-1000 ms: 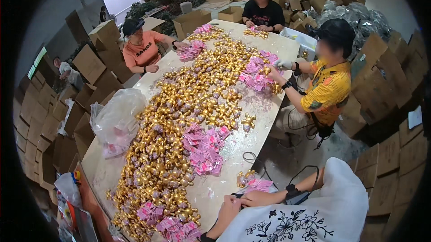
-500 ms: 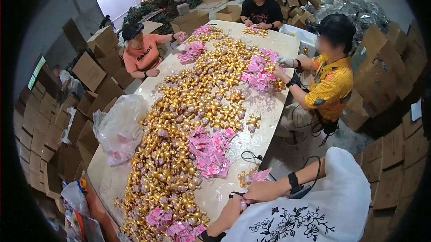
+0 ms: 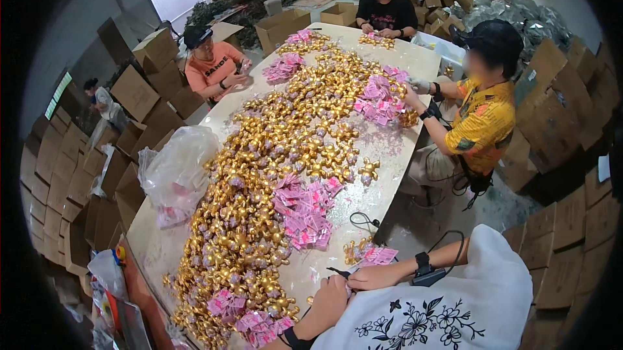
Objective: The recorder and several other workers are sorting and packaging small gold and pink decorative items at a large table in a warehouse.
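My left hand [image 3: 329,302] and my right hand [image 3: 374,278] meet at the near right edge of the table, close in front of my white shirt. Both are closed, fingers pinched together around something small that they mostly hide. A thin dark piece [image 3: 338,273] pokes out between them. Just beyond my right hand lie a few shiny gold bear-shaped figures [image 3: 355,250] and some pink printed tags [image 3: 379,256]. To the left spreads a large heap of gold figures [image 3: 243,233] with glittery, pale purple parts. A pile of pink tags [image 3: 304,214] rests against it.
A black cord loop [image 3: 365,220] lies by the table edge. A clear plastic bag [image 3: 176,175] stands on the left side. Three co-workers, in orange [image 3: 211,64], black [image 3: 387,11] and yellow [image 3: 483,123], sit around the table [image 3: 394,155]. Cardboard boxes [image 3: 563,253] are stacked on both sides.
My hands stay together at the table edge, with the dark piece sticking out more. The co-worker in orange has drawn a hand back from the far tags, bringing both hands together.
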`<state>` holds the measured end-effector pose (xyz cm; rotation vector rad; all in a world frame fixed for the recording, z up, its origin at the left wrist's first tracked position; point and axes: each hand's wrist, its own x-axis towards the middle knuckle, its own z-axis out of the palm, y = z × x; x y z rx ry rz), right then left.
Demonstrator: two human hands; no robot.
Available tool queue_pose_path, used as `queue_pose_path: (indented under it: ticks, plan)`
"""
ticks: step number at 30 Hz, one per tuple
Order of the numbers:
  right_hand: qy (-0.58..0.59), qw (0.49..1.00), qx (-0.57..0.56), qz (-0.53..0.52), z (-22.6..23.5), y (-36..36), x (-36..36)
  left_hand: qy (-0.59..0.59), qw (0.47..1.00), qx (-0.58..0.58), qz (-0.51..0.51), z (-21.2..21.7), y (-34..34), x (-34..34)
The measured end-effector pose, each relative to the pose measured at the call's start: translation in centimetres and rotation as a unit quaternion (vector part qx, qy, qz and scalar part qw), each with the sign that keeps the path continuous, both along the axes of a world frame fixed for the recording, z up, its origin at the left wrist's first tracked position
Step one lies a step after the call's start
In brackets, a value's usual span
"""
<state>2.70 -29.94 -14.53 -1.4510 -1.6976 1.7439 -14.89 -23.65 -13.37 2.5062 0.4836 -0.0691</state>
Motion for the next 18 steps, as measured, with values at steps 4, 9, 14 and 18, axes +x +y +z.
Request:
queue_pose_path:
  ticks: [4,9,14,18]
  plan:
    - [0.033,0.999,0.024,-0.023,-1.8,-0.7,-0.3,-0.004,1.0,0.003,0.028,-0.1,-0.6,0.1]
    - [0.023,0.999,0.014,-0.021,-1.2,-1.5,-0.3,-0.034,0.997,-0.03,0.065,-0.1,-1.7,-0.2]
    - [0.065,0.995,-0.065,-0.032,-1.0,-1.0,0.5,-0.039,0.995,-0.038,0.082,-0.3,-2.1,0.2]
    - [0.226,0.939,-0.259,0.019,-1.3,0.6,1.7,-0.054,0.997,0.018,0.061,-0.2,-1.9,0.7]
